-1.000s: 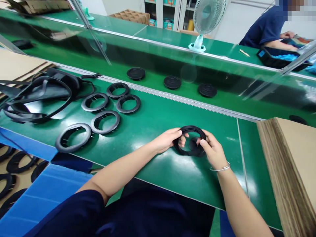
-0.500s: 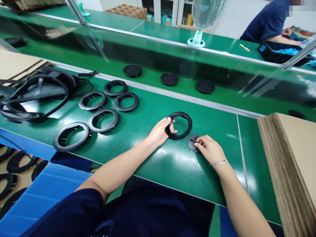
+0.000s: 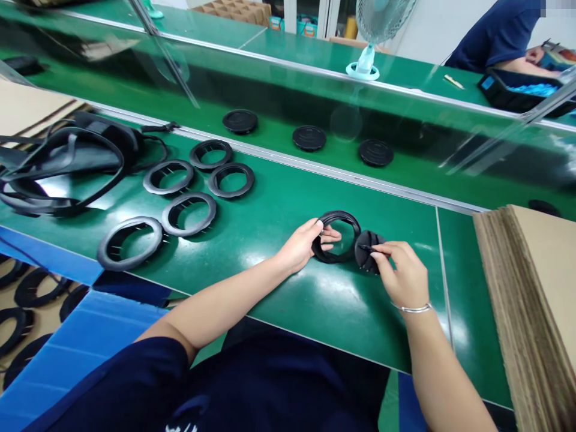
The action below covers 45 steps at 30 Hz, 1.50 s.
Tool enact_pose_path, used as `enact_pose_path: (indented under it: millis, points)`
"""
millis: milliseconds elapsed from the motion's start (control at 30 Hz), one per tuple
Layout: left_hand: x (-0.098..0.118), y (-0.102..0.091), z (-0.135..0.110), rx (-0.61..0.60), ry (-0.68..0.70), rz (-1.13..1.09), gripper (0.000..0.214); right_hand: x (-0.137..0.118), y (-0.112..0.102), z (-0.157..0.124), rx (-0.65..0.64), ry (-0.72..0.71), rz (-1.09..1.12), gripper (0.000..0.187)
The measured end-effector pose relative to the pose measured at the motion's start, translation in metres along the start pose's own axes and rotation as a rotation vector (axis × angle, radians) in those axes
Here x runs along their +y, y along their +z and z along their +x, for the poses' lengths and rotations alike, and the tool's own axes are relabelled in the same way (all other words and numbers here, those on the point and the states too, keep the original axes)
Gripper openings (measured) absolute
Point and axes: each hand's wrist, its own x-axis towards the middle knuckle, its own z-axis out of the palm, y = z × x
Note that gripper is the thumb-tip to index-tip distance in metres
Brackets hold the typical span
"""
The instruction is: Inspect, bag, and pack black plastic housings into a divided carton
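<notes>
My left hand [image 3: 310, 243] is closed on the left side of a black plastic ring [image 3: 355, 224], with its fingers showing through the opening. In my right hand [image 3: 402, 273] is a small black disc [image 3: 368, 259], pinched by a raised bar across its face. The disc is tilted and lies close by the ring's right side; whether the two touch I cannot tell. More black rings [image 3: 231, 181] rest on the green table [image 3: 270, 234], to the left of my hands.
Black round covers [image 3: 309, 138] lie on the strip beyond the metal rail. A stack of cardboard sheets [image 3: 531, 300] stands on the right. At the left are a black strapped bag [image 3: 90, 162] and a blue box [image 3: 67, 354]. A fan [image 3: 364, 63] and another person [image 3: 495, 36] are across the bench.
My right hand has raised the disc off the table and tilted it. My left hand has shifted slightly right and down with the ring, and the two parts are closer together.
</notes>
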Motion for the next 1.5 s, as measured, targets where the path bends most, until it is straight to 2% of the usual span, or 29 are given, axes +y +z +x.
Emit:
enact_pose_path:
  millis: [100,167,300,467,600,767,900,1267,1367,1500]
  points:
    - [-0.009,0.008,-0.007,-0.072,-0.038,-0.030,0.029,-0.024,0.002,0.003,0.063,-0.208,-0.096,0.016]
    - [-0.014,0.011,-0.011,-0.074,-0.039,-0.030,0.031,-0.036,0.005,0.004,0.092,-0.290,-0.170,0.013]
    - [-0.018,0.014,-0.016,-0.067,-0.024,-0.041,0.035,-0.046,0.007,0.006,0.129,-0.356,-0.263,0.014]
    - [-0.019,0.014,-0.016,-0.082,-0.056,-0.059,0.037,-0.046,0.006,0.003,0.215,-0.404,-0.236,0.008]
    - [-0.019,0.013,-0.016,-0.079,-0.046,-0.068,0.033,-0.044,0.007,0.001,0.234,-0.399,-0.164,0.007]
    - [-0.020,0.012,-0.016,-0.091,-0.055,-0.086,0.032,-0.043,0.010,0.002,0.269,-0.441,-0.257,0.005]
    - [-0.020,0.012,-0.016,-0.100,-0.042,-0.098,0.033,-0.042,0.012,0.004,0.308,-0.445,-0.234,0.011]
    - [-0.019,0.011,-0.019,-0.109,-0.061,-0.091,0.033,-0.042,0.014,0.002,0.291,-0.446,-0.214,0.012]
    - [-0.021,0.010,-0.019,-0.071,-0.027,-0.088,0.033,-0.041,0.014,0.002,0.291,-0.443,-0.169,0.009]
    - [-0.021,0.012,-0.019,-0.072,-0.027,-0.069,0.038,-0.037,0.014,0.001,0.210,-0.401,-0.122,0.011]
